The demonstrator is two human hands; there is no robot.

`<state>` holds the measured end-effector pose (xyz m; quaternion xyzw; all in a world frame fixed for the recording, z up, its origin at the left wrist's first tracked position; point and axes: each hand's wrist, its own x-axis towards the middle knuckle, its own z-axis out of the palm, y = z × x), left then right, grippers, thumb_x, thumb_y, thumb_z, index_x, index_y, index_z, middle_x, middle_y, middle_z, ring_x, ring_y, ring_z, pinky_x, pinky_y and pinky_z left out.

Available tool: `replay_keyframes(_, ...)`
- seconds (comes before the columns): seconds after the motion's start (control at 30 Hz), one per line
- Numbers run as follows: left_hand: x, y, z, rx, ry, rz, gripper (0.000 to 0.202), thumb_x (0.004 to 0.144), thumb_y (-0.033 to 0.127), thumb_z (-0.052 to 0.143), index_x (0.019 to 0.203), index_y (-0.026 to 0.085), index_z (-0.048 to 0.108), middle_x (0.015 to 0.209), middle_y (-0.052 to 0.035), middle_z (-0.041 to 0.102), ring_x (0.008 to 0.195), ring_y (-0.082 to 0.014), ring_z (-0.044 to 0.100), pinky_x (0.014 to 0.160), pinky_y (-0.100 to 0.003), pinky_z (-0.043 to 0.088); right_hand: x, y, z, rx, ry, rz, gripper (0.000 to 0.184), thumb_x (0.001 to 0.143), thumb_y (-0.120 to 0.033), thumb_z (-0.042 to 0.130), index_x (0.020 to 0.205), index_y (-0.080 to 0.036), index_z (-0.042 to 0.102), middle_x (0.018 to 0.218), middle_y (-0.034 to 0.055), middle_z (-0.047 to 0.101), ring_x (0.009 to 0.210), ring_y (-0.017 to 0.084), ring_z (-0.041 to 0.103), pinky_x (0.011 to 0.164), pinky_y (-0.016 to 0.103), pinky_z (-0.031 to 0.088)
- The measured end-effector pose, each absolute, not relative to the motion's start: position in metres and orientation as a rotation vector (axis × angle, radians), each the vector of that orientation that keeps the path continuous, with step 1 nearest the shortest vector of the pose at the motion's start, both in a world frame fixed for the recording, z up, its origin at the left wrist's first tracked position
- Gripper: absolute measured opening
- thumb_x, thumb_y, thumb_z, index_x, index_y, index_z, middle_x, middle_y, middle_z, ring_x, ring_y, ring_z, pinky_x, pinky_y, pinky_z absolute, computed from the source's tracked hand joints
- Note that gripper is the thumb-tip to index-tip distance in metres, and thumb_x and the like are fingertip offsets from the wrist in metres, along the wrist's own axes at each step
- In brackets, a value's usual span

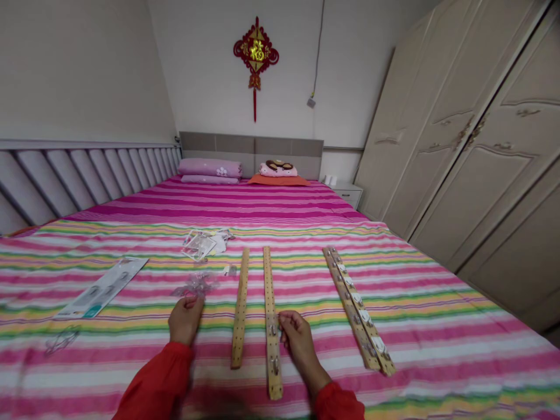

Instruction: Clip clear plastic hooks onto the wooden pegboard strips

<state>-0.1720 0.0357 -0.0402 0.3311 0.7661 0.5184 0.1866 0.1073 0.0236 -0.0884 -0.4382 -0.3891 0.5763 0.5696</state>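
My left hand (186,320) pinches the lower edge of a crumpled piece of clear plastic wrap (196,285). My right hand (298,335) grips a small metal hook on a narrow wooden strip (273,344), which lies lengthwise on the striped bedsheet (437,344). Left of that strip lies a bare drilled wooden strip (240,308). Farther right, a double wooden strip (357,309) carries a row of white-backed hooks. Beyond the plastic wrap sits a pile of torn packaging (199,245). A long hook package card (101,287) lies out to my left.
A wadded bit of clear plastic (62,340) lies near the bed's left side. Padded wall panelling (79,181) runs along the left, and a cream wardrobe (464,134) stands right. Pillows (210,171) and a headboard (251,153) are at the far end.
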Motion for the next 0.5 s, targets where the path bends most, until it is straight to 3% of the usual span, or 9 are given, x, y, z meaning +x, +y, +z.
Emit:
replay_keyframes(0.27,-0.177,0.044,-0.041,0.855,2.198,1.322,0.02,0.059,0.036,0.061,0.049,0.023,0.05,0.044,-0.0009,0.053,0.052,-0.0215,0.054,0.052,-0.03,0.038,0.107,0.025,-0.086,-1.03,-0.907,1.354,0.035,0.062,-0.047,0.073,0.074,-0.017,0.062,0.05,-0.0052,0.054,0.032,0.007,0.041,0.032,0.019,0.028)
replay_keyframes(0.5,-0.183,0.027,-0.017,0.148,1.402,1.447,0.013,0.068,0.014,0.055,0.058,0.017,0.047,0.046,0.0042,0.047,0.037,-0.0059,0.04,0.036,-0.016,0.03,0.106,0.025,-0.091,-1.026,-0.897,1.334,0.03,0.062,-0.042,0.072,0.074,-0.016,0.062,0.05,-0.0058,0.054,0.033,0.007,0.041,0.032,0.019,0.028)
